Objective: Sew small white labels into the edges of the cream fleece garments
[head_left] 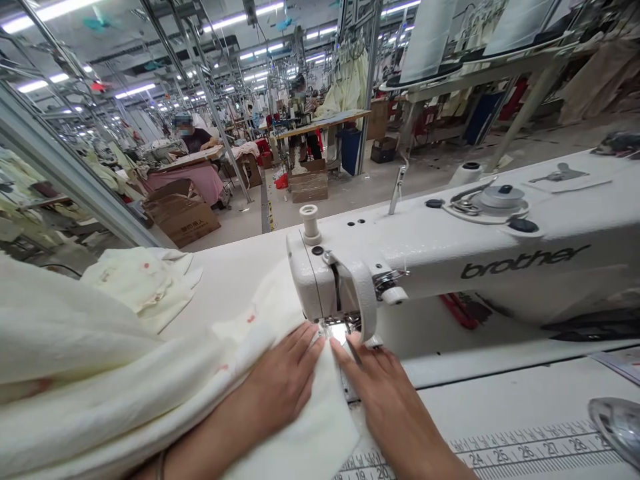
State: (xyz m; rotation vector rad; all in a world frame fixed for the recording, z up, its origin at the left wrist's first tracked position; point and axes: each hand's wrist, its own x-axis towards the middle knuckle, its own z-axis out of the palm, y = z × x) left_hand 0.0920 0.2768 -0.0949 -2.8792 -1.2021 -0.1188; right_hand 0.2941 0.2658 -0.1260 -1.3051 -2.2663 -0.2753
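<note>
Head view. Left hand (pixel 283 383) flat on cream fabric (pixel 315 433), fingers (pixel 305 343) spread straight, gripping nothing, tips just left of presser foot (pixel 345 331). Right hand (pixel 385 393) flat too, palm down on the same fabric's right edge, fingers extended and close together, nothing clasped, index tip just near of the presser foot. Narrow gap between the two hands, running toward the lit needle area. Cream fabric under both hands at near centre of bench (pixel 500 400), bulk bunched in thick folds to near left, small red marks on it. White sewing machine (pixel 450 257), "brother" on arm, stretching from centre to right, head above the fingertips. Printed ruler scale (pixel 525 453) along near right bench edge. Shiny metal part (pixel 617 423) at near right corner, cut off by frame. Small pile of cream pieces (pixel 140 283) on bench, far left. Beyond bench: cardboard box (pixel 183 217) on floor, seated person (pixel 193 137) at another workstation, far left.
</note>
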